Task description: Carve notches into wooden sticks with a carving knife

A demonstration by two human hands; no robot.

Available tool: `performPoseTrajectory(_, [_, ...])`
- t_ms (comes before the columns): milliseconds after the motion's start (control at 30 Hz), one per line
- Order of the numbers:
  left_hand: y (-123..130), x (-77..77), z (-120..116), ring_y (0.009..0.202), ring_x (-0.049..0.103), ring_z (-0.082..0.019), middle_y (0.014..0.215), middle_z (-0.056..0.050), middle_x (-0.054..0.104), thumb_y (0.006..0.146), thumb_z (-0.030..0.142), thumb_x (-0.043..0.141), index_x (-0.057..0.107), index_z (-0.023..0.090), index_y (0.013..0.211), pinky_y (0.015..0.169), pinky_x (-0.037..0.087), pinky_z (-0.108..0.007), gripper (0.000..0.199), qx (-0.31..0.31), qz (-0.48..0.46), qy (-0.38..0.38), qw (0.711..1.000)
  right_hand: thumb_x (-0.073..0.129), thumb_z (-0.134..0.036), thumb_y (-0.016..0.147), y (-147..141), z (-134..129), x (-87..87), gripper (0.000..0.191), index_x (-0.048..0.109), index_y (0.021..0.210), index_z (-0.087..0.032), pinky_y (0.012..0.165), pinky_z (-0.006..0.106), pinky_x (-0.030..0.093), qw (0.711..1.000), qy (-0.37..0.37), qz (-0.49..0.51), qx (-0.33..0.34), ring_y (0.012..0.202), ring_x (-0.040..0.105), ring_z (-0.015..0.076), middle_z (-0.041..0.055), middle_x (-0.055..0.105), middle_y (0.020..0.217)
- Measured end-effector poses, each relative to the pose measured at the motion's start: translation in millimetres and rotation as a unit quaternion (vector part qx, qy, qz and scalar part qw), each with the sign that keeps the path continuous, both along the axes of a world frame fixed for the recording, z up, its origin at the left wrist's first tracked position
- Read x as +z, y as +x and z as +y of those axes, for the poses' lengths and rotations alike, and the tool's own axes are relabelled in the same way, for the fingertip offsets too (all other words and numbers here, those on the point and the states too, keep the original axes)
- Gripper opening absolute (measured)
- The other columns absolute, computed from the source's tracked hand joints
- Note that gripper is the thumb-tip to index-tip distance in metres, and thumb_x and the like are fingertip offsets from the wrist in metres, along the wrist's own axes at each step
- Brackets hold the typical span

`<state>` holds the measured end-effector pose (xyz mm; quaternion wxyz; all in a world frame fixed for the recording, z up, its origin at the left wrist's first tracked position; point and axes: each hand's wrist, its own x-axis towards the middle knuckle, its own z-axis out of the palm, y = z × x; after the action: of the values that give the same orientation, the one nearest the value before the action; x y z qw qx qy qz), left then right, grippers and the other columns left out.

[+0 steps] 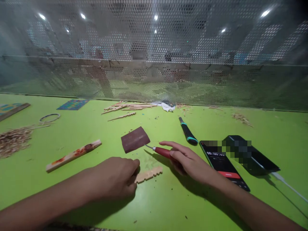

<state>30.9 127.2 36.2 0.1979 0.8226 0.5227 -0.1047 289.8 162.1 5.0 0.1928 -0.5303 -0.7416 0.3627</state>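
Observation:
My left hand [117, 178] is closed around one end of a flat, pale wooden strip [151, 174]. Notches run along the strip's edges, and its free end points right, low over the green table. In my right hand [186, 160] is a carving tool with a red handle [162, 152]; its thin metal tip points left, above the strip. My right index finger stretches out past the handle. Just beyond the tip lies a brown piece of sandpaper [135, 140]. A black and teal cutter [187, 131] rests farther back, right of the sandpaper.
A phone [225, 165] showing a timer and a black device [255, 157] with a white cable lie right. Left are a painted wood stick [74, 155], wood shavings [14, 140] and a ring [49, 118]. Thin carved sticks [132, 107] lie before a perforated screen [154, 77].

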Motion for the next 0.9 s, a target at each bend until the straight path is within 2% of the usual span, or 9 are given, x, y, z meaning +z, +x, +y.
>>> performPoseTrajectory(67, [-9,6.4,2,0.061,0.056,-0.02,0.077,-0.003,0.067,0.088,0.025,0.053,0.058,0.024,0.085,0.053,0.027,-0.03,0.006,-0.012,0.004,-0.006,1.0,0.034,-0.036,0.103,-2,0,0.9,0.051,0.071,0.135,-0.023,0.046,0.029,0.04,0.998,-0.056,0.033,0.013,0.049,0.058,0.0192,0.0043,0.07,0.065])
performPoseTrajectory(133, [-16,13.1,6,0.066,0.057,-0.02,0.084,-0.003,0.067,0.086,0.021,0.054,0.057,0.023,0.086,0.056,0.03,-0.03,0.004,-0.023,-0.007,-0.028,0.999,0.04,-0.04,0.102,-3,1,1.3,0.047,0.075,0.129,-0.024,0.048,0.03,0.043,0.993,-0.097,0.063,0.023,0.054,0.061,0.0193,0.0077,0.077,0.08])
performPoseTrajectory(233, [-21,16.0,13,0.074,0.058,-0.02,0.095,-0.003,0.066,0.089,0.03,0.06,0.057,0.022,0.092,0.062,0.035,-0.03,0.009,-0.018,-0.041,-0.056,0.997,0.064,-0.049,0.093,-4,1,0.8,0.042,0.077,0.125,-0.024,0.066,0.032,0.055,0.987,-0.125,0.092,0.037,0.081,0.072,0.0229,0.01,0.08,0.111])
performPoseTrajectory(300, [-22,11.3,16,0.079,0.058,-0.021,0.098,-0.003,0.065,0.09,0.04,0.066,0.058,0.022,0.095,0.066,0.037,-0.03,0.021,-0.008,-0.073,-0.065,0.995,0.073,-0.049,0.088,-3,1,0.0,0.042,0.079,0.12,-0.023,0.076,0.033,0.056,0.984,-0.138,0.104,0.053,0.094,0.073,0.0245,0.0093,0.079,0.118])
performPoseTrajectory(500, [-23,-9.2,24,0.077,0.056,-0.019,0.088,0.001,0.064,0.085,0.029,0.066,0.062,0.023,0.092,0.064,0.035,-0.028,0.01,0.005,-0.145,-0.076,0.987,0.062,-0.06,0.097,2,-3,-1.1,0.044,0.076,0.096,-0.018,0.052,0.025,0.042,0.966,-0.22,0.119,0.071,0.057,0.058,0.0145,0.0026,0.068,0.066])
performPoseTrajectory(600, [-24,-11.2,25,0.073,0.054,-0.018,0.085,0.001,0.062,0.082,0.026,0.064,0.061,0.022,0.089,0.062,0.032,-0.028,0.009,0.001,-0.149,-0.068,0.986,0.059,-0.064,0.099,5,-4,-1.9,0.049,0.073,0.097,-0.017,0.055,0.025,0.044,0.958,-0.238,0.136,0.078,0.063,0.059,0.0145,0.0045,0.068,0.075])
performPoseTrajectory(700, [-24,-10.8,24,0.07,0.05,-0.017,0.08,0.002,0.058,0.082,0.025,0.062,0.059,0.022,0.088,0.061,0.03,-0.029,0.007,-0.002,-0.149,-0.063,0.987,0.058,-0.061,0.1,9,-3,-2.5,0.045,0.074,0.111,-0.02,0.062,0.028,0.05,0.973,-0.192,0.107,0.077,0.074,0.066,0.0186,0.0078,0.075,0.091])
performPoseTrajectory(800, [-24,-11.3,23,0.071,0.05,-0.018,0.081,0.002,0.058,0.083,0.025,0.062,0.057,0.022,0.087,0.061,0.029,-0.029,0.007,-0.003,-0.152,-0.067,0.986,0.056,-0.047,0.103,10,-3,-2.0,0.034,0.076,0.118,-0.024,0.075,0.033,0.055,0.989,-0.075,0.048,0.117,0.088,0.072,0.0227,0.0088,0.079,0.105])
performPoseTrajectory(900, [-24,-12.7,22,0.072,0.05,-0.018,0.082,0.002,0.057,0.084,0.026,0.063,0.056,0.022,0.086,0.061,0.029,-0.029,0.008,0.002,-0.158,-0.069,0.985,0.055,-0.031,0.104,8,-5,-0.6,0.029,0.076,0.123,-0.026,0.071,0.03,0.053,0.98,0.03,-0.01,0.197,0.08,0.071,0.0184,0.0051,0.079,0.097])
